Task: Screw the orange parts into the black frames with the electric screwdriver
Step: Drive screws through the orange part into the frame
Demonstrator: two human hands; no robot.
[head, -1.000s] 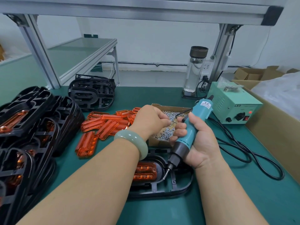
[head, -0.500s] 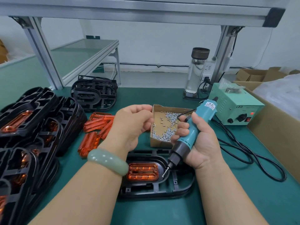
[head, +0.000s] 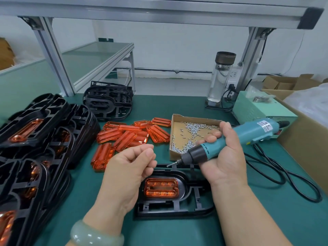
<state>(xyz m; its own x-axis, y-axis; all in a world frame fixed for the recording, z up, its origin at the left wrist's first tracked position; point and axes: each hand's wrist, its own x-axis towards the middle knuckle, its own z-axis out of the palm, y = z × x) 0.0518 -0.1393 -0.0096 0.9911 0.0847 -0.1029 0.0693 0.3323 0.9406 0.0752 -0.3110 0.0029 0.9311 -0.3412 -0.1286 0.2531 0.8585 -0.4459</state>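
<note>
At one o'clock I log a clear glass bottle with a dark brown lid (head: 221, 77), upright. Just beside it, two o'clock: pale green metal box (head: 257, 110). Black cable (head: 318, 193) loops at three o'clock.

Left hand (head: 127, 167) curled (thumb on fingertips); right hand (head: 225, 162) grips screwdriver (head: 252, 132).
</note>
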